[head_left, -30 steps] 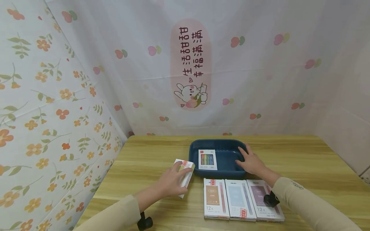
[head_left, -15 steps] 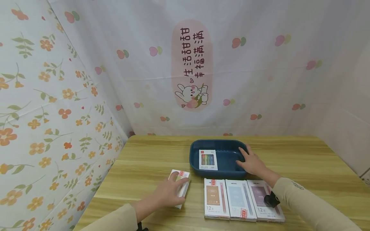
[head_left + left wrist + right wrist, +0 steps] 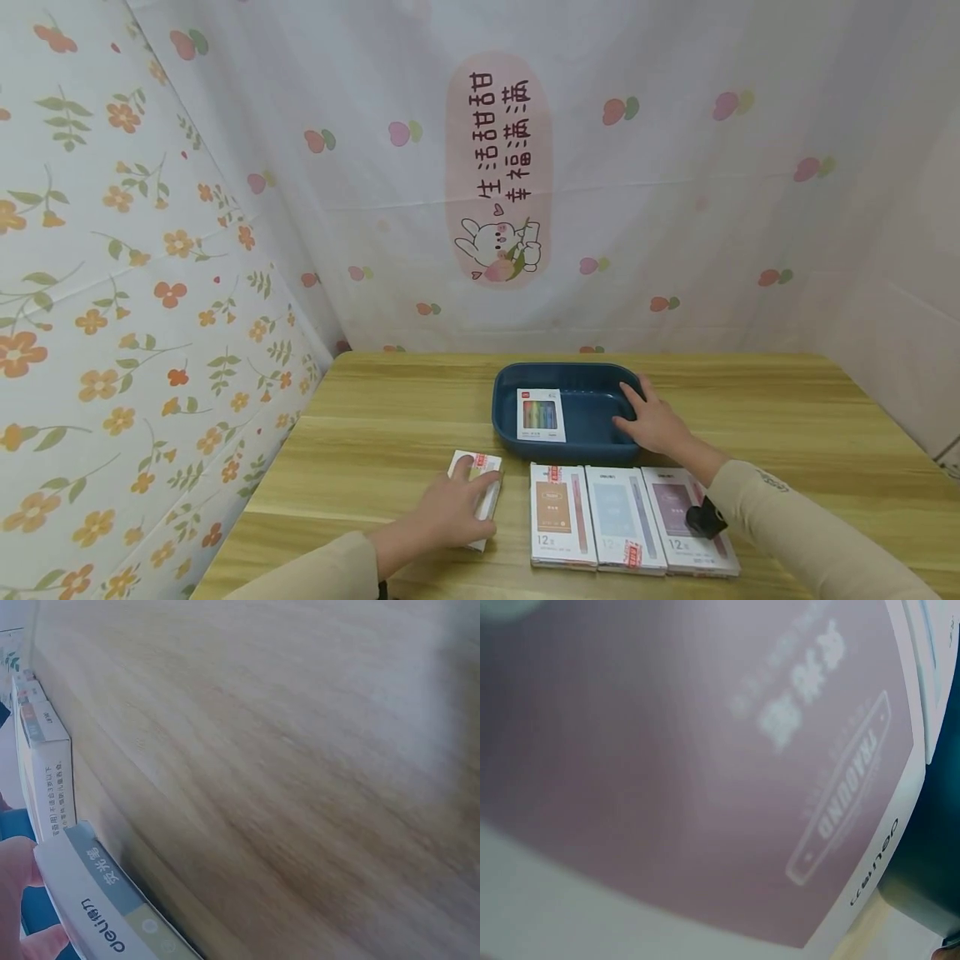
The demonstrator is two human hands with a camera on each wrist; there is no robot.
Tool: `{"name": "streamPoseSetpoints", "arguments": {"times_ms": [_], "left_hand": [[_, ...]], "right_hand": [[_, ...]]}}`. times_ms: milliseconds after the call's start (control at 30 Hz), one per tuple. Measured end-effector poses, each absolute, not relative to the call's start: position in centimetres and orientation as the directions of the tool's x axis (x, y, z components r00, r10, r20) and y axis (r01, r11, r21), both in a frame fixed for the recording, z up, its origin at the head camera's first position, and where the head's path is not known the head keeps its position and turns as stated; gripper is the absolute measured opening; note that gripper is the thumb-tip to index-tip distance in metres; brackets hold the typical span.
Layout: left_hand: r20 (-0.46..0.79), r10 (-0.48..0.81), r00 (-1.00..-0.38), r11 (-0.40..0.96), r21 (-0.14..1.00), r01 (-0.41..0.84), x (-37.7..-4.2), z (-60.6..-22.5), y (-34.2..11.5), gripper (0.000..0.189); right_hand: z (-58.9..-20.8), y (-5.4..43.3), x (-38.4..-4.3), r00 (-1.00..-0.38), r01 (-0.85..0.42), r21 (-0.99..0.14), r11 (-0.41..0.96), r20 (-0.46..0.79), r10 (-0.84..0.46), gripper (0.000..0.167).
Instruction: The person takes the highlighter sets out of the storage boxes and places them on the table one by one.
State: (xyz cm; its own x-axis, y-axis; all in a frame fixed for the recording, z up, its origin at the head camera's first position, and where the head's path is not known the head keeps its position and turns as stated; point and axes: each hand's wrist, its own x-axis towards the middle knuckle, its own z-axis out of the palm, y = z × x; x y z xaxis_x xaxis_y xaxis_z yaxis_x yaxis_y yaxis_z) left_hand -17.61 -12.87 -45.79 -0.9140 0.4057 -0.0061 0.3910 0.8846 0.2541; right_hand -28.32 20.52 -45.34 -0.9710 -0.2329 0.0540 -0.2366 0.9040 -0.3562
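My left hand [image 3: 452,512] grips a white highlighter box [image 3: 94,900] over its top, thumb on the near side and fingers toward its far end. The box lies low over the table, left of a row of three white boxes. In the left wrist view its deli label faces the camera. At the blue tray [image 3: 592,451], my right hand [image 3: 656,423] holds the right rim, thumb and a finger reaching inside. A small white box with a rainbow picture [image 3: 541,415] lies in the tray's left part.
In front of the tray lie three white boxes side by side: one with a brown panel [image 3: 553,508], one light blue [image 3: 617,507], one purple [image 3: 672,510]. The purple panel [image 3: 705,780] fills the right wrist view. A printed curtain [image 3: 675,208] hangs behind the wooden table [image 3: 390,400].
My left hand has brought the highlighter box from the tray's left corner down toward the front, then slightly right, beside the row. My right hand keeps its place on the tray.
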Motion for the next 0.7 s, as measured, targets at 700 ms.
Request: {"name": "streamPoseSetpoints", "arguments": {"times_ms": [700], "left_hand": [[-0.095, 0.400, -0.912, 0.905, 0.195, 0.377, -17.5, -45.4, -11.6, 0.074]], "right_hand": [[-45.4, 20.5, -28.3, -0.970, -0.244, -0.348, 0.905, 0.073, -0.234, 0.067]]}}
